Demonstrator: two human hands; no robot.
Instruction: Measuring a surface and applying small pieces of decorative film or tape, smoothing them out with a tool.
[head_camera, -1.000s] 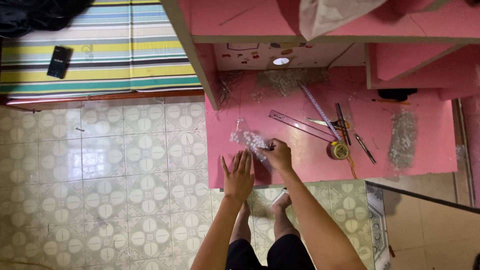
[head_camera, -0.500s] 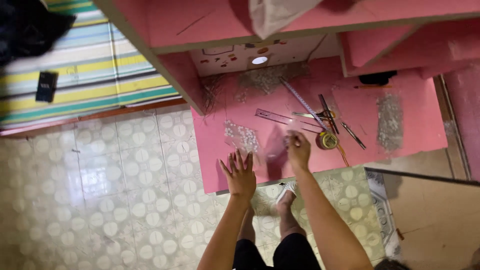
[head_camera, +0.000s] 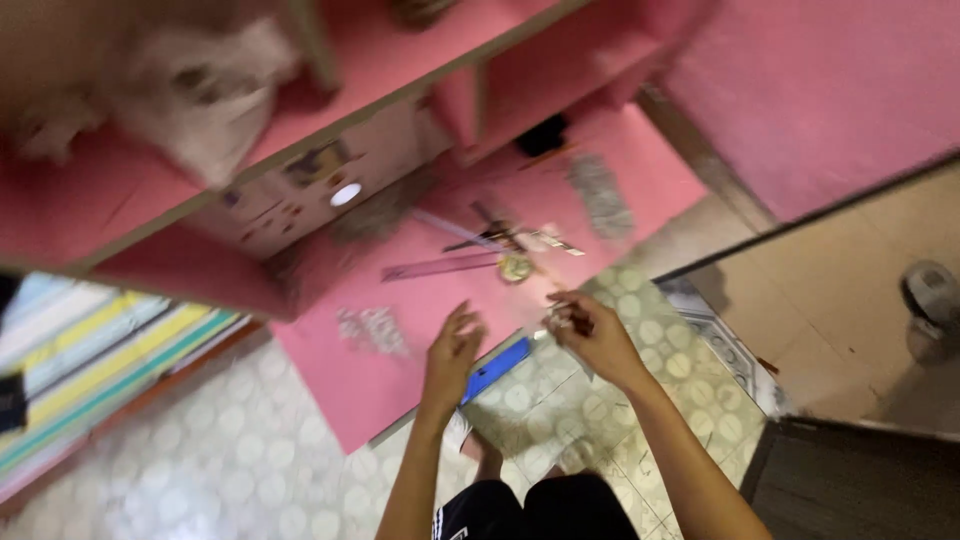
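Observation:
The view is motion-blurred. My left hand (head_camera: 455, 350) hovers with fingers apart over the front edge of a pink desk (head_camera: 350, 385), holding nothing. A flat blue object (head_camera: 496, 368) lies at that edge, just right of the left hand. My right hand (head_camera: 592, 332) is past the desk edge, above the tiled floor, with its fingers curled. Blur hides whether something small is pinched in them. On the desk beyond both hands lie a translucent ruler (head_camera: 440, 266), a round yellow tape measure (head_camera: 516, 267) and several thin tools (head_camera: 545, 240).
Pink shelves (head_camera: 400, 60) rise behind the desk, with a pale bag (head_camera: 215, 95) on top. A striped mat (head_camera: 110, 365) lies at left. Patterned tiles (head_camera: 230, 480) cover the floor. A dark panel (head_camera: 850, 480) is at lower right, with a grey object (head_camera: 932, 290) beyond. My knees (head_camera: 540, 510) are below.
The camera has swung and tilted sharply, so the desk now runs diagonally. My right hand has left the desk top and moved beyond its edge. The left hand stays near the edge.

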